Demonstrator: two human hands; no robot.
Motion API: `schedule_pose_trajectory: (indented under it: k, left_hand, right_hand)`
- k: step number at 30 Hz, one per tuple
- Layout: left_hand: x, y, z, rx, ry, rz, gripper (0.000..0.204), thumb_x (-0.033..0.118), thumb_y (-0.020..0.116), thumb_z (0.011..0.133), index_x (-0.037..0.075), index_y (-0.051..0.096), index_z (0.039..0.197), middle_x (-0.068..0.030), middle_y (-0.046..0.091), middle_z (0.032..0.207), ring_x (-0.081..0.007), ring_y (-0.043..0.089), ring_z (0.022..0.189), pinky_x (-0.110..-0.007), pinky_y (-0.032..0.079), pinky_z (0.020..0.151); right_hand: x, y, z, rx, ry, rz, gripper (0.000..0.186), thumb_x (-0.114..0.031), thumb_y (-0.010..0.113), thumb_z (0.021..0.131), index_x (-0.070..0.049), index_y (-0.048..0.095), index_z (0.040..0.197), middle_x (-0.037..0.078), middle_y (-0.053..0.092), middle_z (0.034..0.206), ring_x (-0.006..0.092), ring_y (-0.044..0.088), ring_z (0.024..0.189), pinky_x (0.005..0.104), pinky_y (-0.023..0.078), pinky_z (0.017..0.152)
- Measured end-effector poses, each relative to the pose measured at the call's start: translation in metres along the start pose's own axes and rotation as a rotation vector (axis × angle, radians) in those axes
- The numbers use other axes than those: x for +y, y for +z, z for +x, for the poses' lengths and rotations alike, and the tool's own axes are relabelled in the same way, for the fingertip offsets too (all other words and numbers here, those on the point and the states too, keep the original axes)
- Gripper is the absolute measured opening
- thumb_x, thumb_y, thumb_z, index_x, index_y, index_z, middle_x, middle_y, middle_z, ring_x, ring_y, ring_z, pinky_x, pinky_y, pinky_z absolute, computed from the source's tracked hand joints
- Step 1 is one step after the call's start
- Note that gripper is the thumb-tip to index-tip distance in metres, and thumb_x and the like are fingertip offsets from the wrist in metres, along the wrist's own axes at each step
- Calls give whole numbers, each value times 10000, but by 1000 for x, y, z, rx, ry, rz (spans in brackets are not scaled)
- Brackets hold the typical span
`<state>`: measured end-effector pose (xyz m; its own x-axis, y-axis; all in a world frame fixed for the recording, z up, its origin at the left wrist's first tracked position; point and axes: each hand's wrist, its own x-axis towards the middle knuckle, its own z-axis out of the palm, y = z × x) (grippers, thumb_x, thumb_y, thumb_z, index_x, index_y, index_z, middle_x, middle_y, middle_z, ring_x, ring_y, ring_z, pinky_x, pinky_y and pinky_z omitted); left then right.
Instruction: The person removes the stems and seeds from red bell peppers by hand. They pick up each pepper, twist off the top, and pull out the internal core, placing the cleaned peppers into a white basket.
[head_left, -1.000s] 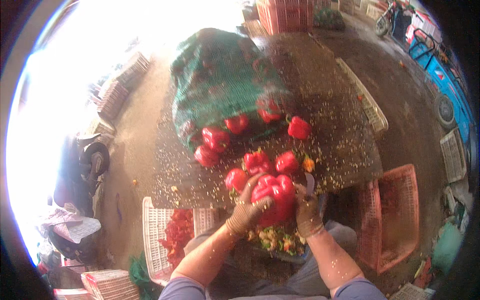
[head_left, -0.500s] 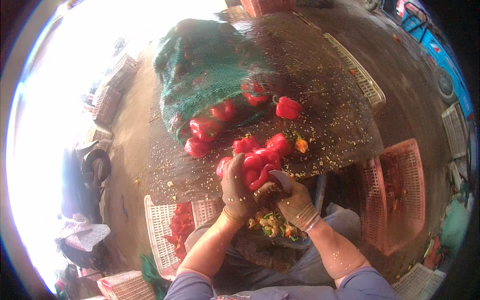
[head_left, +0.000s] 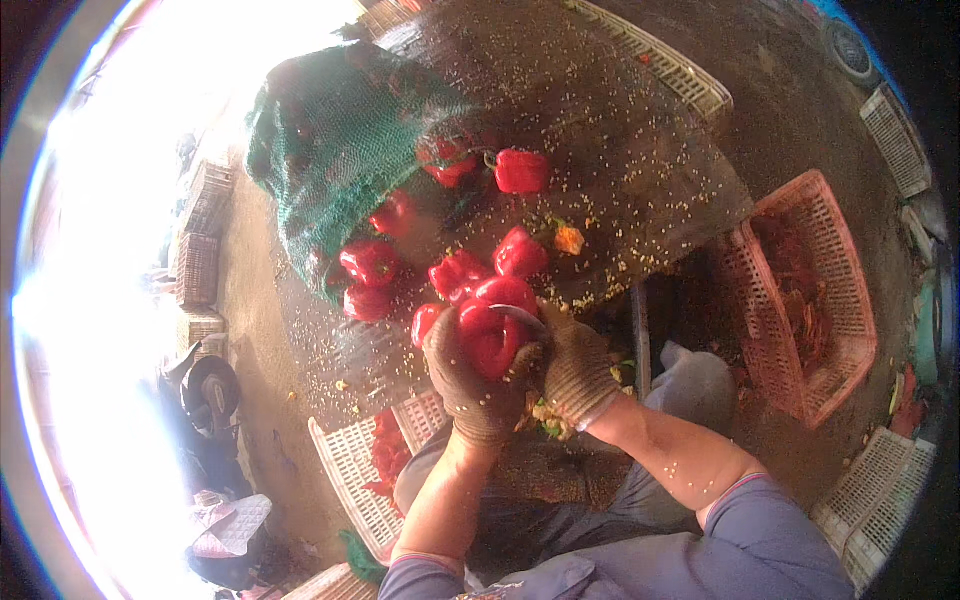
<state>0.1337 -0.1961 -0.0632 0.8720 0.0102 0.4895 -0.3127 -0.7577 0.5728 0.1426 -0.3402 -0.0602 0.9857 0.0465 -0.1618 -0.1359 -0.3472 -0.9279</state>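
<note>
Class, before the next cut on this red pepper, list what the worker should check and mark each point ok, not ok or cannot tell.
1. Left hand grips the red pepper: ok.
2. Right hand holds the knife at the pepper: ok.
3. Both hands gloved: ok.
4. Blade clear of left fingers: cannot tell.
5. White crate below has room: ok.
6. Table free of seeds: not ok.

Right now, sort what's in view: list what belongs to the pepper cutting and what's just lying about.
In use: left hand, right hand, held red pepper, small blade, loose red peppers, green net sack.

Lying about: pink crate, white crates, scooter.
</note>
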Motion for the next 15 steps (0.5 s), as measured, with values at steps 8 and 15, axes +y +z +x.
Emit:
schedule_pose_trajectory:
  k: [8, 15]
  left_hand:
    - [-5, -15, 41, 236, -173, -84, 648, 364, 789, 880, 8, 511, 1345, -172, 583, 1249, -310, 572, 1154, -410, 452, 1028]
    - [-68, -38, 55, 123, -829, -1096, 538, 503, 619, 1004, 17, 647, 1231, -48, 665, 1126, -129, 601, 994, -301, 495, 869]
  right_hand:
    - [25, 41, -2, -128, -162, -437, 314, -126, 544, 963, -59, 602, 1263, 205, 716, 1041, 379, 705, 937, 459, 567, 789]
    - [9, 19, -6, -242, -99, -164, 383, -159, 637, 970, -35, 609, 1332, 199, 718, 1068, 308, 706, 1009, 391, 552, 881]
